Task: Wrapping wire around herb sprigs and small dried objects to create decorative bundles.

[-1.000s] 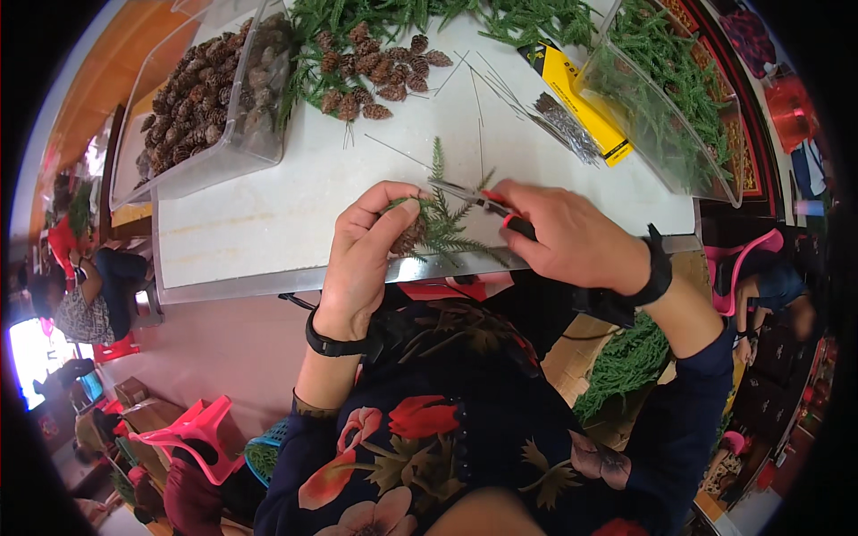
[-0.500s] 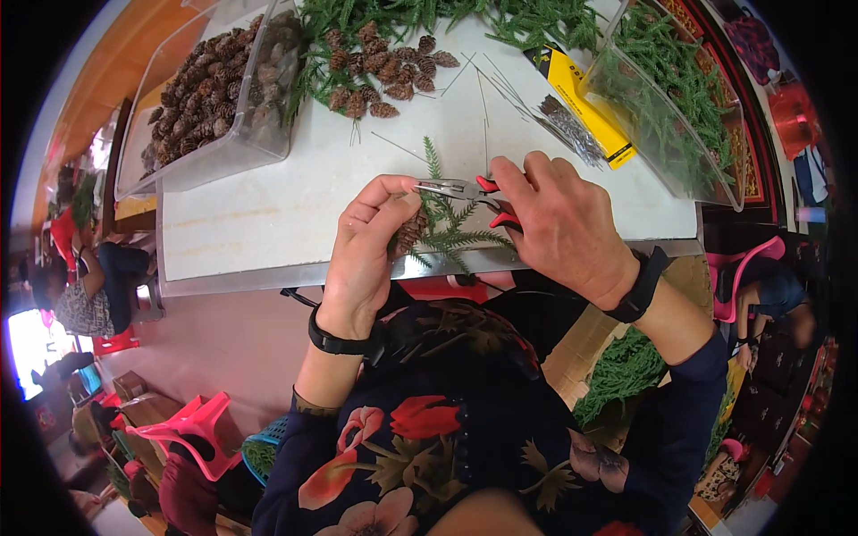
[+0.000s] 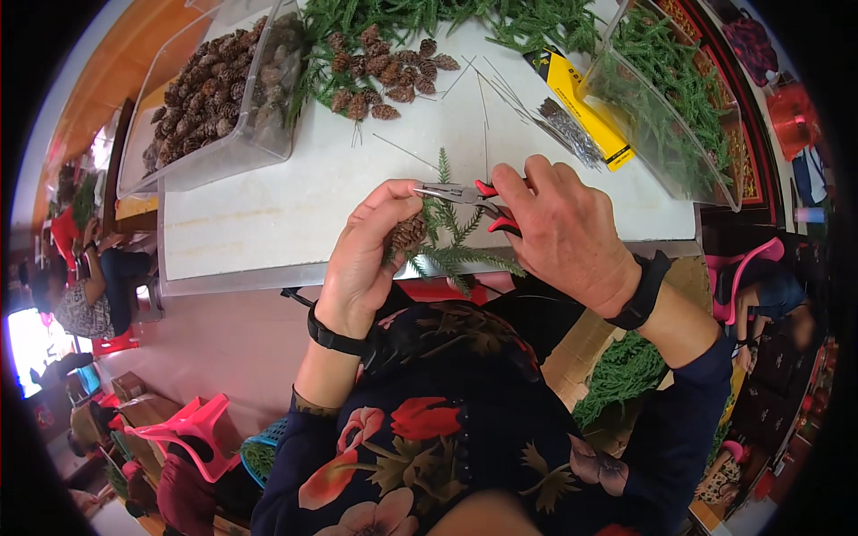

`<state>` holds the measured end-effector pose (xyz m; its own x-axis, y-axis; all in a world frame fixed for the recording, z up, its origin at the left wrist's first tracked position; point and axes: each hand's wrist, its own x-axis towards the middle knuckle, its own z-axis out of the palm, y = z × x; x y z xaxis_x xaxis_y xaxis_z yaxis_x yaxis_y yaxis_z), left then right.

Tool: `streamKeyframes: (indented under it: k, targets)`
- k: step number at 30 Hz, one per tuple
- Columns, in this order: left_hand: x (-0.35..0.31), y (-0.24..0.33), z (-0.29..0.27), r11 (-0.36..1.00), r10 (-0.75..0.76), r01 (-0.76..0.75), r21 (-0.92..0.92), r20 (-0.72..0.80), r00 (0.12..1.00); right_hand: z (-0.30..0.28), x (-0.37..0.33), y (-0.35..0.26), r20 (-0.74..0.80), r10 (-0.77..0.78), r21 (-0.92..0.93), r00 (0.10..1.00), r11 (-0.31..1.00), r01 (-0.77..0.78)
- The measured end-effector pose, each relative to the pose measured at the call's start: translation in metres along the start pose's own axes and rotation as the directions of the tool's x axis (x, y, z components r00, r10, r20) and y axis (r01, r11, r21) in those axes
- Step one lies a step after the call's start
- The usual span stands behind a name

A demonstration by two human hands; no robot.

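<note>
At the near edge of the white table (image 3: pixel 268 214), at six o'clock from the loose pile of pine cones (image 3: pixel 380 67), the left hand (image 3: pixel 366 259) holds a pine cone (image 3: pixel 407 234) together with a green sprig (image 3: pixel 451 246). Its fingers are curled and pressed shut around both, the cone lying against the sprig's stem. The right hand (image 3: pixel 563 228) comes in from three o'clock with fingers wrapped tight on the red handles of the pliers (image 3: pixel 465 193). The pliers' nose points toward nine o'clock and ends just above the cone, near the left thumb; whether the nose grips a wire cannot be told.

Thin wires (image 3: pixel 487 98) lie scattered at twelve o'clock from the hands. A yellow packet (image 3: pixel 576 103) with a bundle of wires lies at one o'clock. A clear box of pine cones (image 3: pixel 210 98) stands at ten o'clock, and a clear box of greenery (image 3: pixel 670 116) at two o'clock.

Likely faults from this position:
- The pliers' nose works close to the left thumb, so a slip could pinch or prick it.
- The hands hover at the table's edge, so a loosened grip would probably drop the cone to the floor.
- Too hard a twist could snap the sprig's thin stem or shed its needles.
</note>
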<state>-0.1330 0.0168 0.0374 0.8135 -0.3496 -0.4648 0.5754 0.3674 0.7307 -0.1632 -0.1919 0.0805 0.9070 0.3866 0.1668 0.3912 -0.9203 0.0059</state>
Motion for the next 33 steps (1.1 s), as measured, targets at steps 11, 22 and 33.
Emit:
streamKeyframes:
  k: [11, 22, 33]
  targets:
    - [0.004, 0.0, -0.001, 1.0, 0.016, -0.016, 0.014, 0.004, 1.0, 0.0, 0.002, -0.004, -0.001, 0.01, -0.06, 1.0, 0.998, -0.01]
    - [-0.005, 0.013, 0.012, 0.994, -0.109, 0.11, -0.002, 0.079, 0.991, -0.004, 0.013, 0.007, -0.019, -0.071, -0.272, 0.997, 0.96, 0.063]
    - [0.012, 0.006, 0.012, 0.997, -0.074, 0.07, 0.03, 0.182, 0.981, -0.013, 0.027, 0.011, -0.164, -0.272, -0.767, 0.948, 0.64, 0.051]
